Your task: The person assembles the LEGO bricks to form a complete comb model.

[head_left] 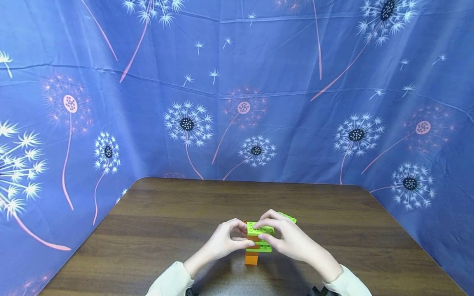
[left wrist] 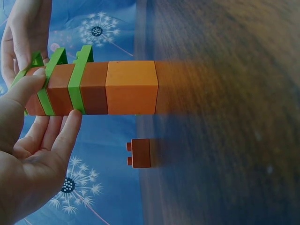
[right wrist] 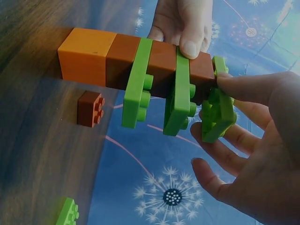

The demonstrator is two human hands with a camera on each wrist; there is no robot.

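Observation:
A tower of toy building blocks stands upright on the table, with an orange block (head_left: 251, 259) at its base. Above it, brown bricks (right wrist: 123, 61) alternate with thin green plates (right wrist: 137, 89) that jut out to the right. My left hand (head_left: 226, 238) holds the tower's upper part from the left, thumb on the near face and fingers on the far one. From the right, my right hand (head_left: 286, 234) pinches the topmost green plate (right wrist: 220, 115) between thumb and fingers. In the right wrist view that plate sits slightly tilted at the tower's top brown brick (right wrist: 202, 70).
A loose brown brick (left wrist: 140, 153) rests on the table behind the tower, mostly hidden in the head view. Another green plate (head_left: 288, 217) lies beyond my right hand. The wooden table (head_left: 166, 209) is bordered by a blue dandelion-print cloth (head_left: 296, 123).

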